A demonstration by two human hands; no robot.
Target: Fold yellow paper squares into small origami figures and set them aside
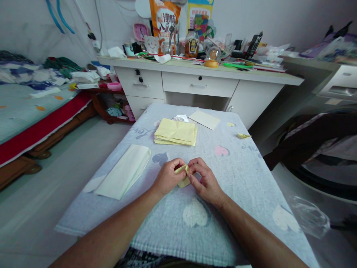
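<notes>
A small piece of folded yellow paper (184,181) is held between my two hands, just above the cloth-covered table. My left hand (170,174) pinches its left side with thumb and fingers. On the other side, my right hand (203,180) grips the paper's upper right edge between thumb and forefinger. Beyond my hands lies a stack of yellow paper sheets (175,131) with crease lines on the top one. To the left rests a folded pale green-white paper (124,171). A small folded yellow paper piece (243,136) sits near the table's right edge.
The table wears a pale blue cloth (195,214) with heart prints. At its far end are a cream card (205,119) and crumpled white paper (181,118). A cluttered white desk (195,67) stands behind, a bed (36,111) left, a washing machine (338,89) right.
</notes>
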